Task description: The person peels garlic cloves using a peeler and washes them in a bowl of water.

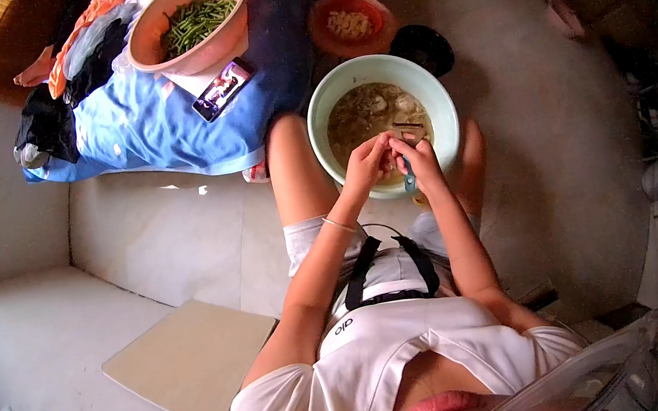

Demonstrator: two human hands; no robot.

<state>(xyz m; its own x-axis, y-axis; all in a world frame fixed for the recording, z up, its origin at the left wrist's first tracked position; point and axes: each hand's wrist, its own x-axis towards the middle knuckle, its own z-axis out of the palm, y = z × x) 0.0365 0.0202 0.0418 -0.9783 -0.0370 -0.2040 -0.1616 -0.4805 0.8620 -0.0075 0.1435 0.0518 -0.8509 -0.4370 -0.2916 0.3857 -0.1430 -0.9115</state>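
A pale green basin (pixel 442 95) stands between the person's knees, with murky liquid and whitish pieces in it. Over its near part, my left hand (pixel 371 161) and my right hand (pixel 417 156) meet, fingertips close together. My right hand is closed around a small tool with a blue-green handle (pixel 409 178) and a flat metallic head (pixel 409 131), which looks like a peeler or cutter. The fingers of my left hand are curled in a pinch beside it; whatever they hold is too small and hidden to name.
Green beans fill a pink basin (pixel 234 34) on a blue cloth (pixel 158 142), beside a phone (pixel 223 89) with its screen lit. Beyond the green basin are a red-orange bowl (pixel 325 10) of pale pieces and a black bowl (pixel 423 49). A beige board (pixel 193 362) lies at lower left.
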